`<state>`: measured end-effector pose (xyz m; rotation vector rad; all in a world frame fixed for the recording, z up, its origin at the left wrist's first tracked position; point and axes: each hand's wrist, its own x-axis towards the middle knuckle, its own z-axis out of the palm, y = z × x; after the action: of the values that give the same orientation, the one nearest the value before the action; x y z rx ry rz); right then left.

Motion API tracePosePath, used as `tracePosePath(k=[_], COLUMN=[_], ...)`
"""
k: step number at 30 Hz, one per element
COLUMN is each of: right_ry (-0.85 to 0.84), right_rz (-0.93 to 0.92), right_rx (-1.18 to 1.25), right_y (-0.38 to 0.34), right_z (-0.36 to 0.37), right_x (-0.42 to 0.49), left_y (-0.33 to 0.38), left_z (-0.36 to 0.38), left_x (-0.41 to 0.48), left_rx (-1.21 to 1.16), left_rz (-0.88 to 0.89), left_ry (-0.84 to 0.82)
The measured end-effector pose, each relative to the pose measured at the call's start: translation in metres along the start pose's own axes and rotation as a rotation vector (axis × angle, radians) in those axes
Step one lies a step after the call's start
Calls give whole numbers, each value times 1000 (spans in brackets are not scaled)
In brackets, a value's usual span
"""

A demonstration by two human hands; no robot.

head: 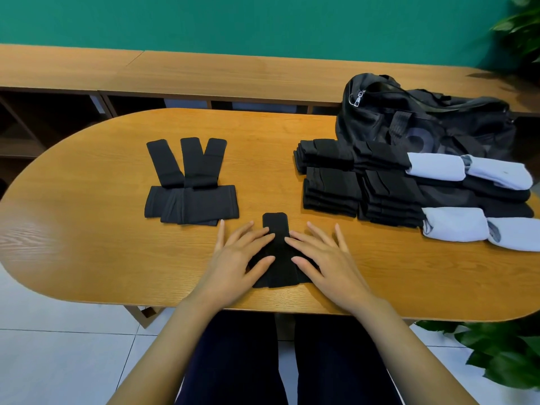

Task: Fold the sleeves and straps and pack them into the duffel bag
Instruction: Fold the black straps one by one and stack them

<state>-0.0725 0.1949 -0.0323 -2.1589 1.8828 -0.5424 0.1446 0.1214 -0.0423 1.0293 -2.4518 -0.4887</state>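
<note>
— The hands?
— Left hand (233, 260) and right hand (325, 258) lie flat with straight fingers, pressing a black strap (276, 225) near the table's near edge and gripping nothing.
— Progress?
— Folded stacks (333, 188) lie right, beside the duffel bag (423, 121). A few unfolded pieces (190, 200) lie left. Packing looks unstarted.

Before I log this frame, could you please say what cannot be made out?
Head view: inside of the duffel bag, hidden by its dark fabric.
Head view: sides of the black strap, covered by the left hand and right hand.
Head view: white roll, cut off by the right edge.
</note>
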Motion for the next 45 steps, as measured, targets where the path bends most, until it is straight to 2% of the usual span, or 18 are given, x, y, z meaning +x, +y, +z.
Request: tracePosePath(k=[7,19,27,30,38,45], right_ry=[-6,56,122,139,343,435], right_rz=[-94,-172,-154,-159,-118,19], right_rx=[-35,-99,-69,-72,12,183], right_y=[2,10,7,7,3,-8], right_z=[-2,4,5,5,8,1], right_x=[-11,-12,-10,-11,-8,4], left_y=[2,3,4,5,4,12], left_z=[-5,-1,0,-1,-1,2], left_x=[-16,-17,-17,-17,-18,-12], left_rx=[3,23,63,35,-48,-178], left_rz=[113,99,101,82,57,-131], left_ry=[-41,-13,-7,23,193,337])
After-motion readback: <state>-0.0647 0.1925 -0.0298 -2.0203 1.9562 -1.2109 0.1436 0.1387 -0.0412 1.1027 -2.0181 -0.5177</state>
